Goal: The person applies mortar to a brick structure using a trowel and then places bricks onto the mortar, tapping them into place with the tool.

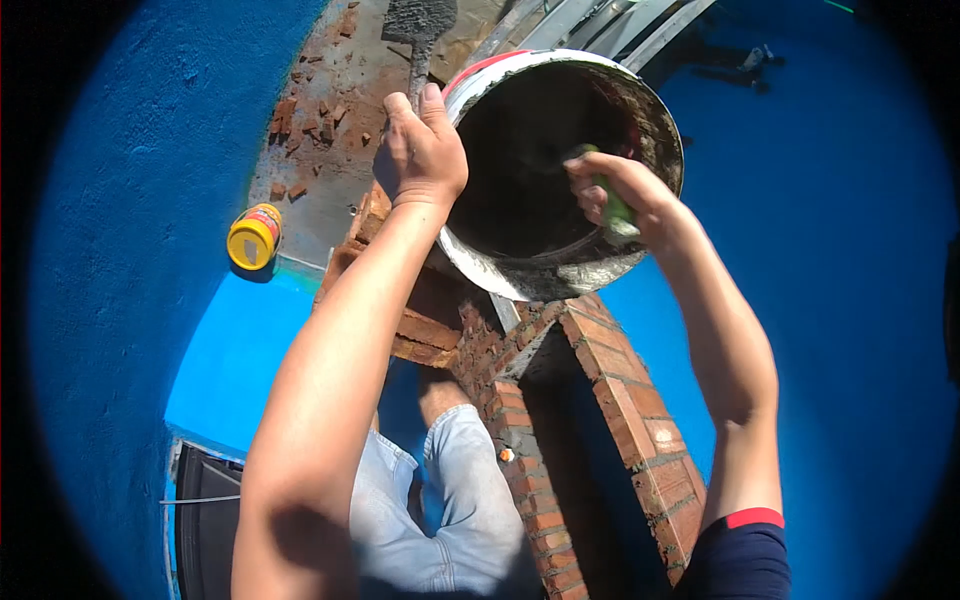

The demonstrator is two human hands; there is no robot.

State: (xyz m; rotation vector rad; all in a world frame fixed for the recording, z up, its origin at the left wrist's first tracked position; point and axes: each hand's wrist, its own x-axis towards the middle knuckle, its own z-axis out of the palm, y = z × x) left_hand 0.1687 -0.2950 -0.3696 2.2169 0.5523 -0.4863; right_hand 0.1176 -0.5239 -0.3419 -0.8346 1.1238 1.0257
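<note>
A large mortar-smeared bucket [490, 275] stands in front of me, its round mouth facing up and its inside in dark shadow. My left hand [425, 150] is closed round the handle of a trowel [420, 18] at the bucket's left rim. That trowel's blade is caked with grey mortar and points away from me. Over the bucket's mouth, my right hand [625, 195] grips a tool with a green handle [618, 215]. The working end of this tool is lost in the shadow, so its kind is unclear.
Below the bucket runs a low brick wall [635, 425] with a narrow gap. Loose bricks [425, 330] lie beside my left forearm. A yellow tub [253, 240] stands at left, near brick rubble [320, 125]. Metal profiles [640, 30] lie behind the bucket. A blue wall [130, 200] rises at left.
</note>
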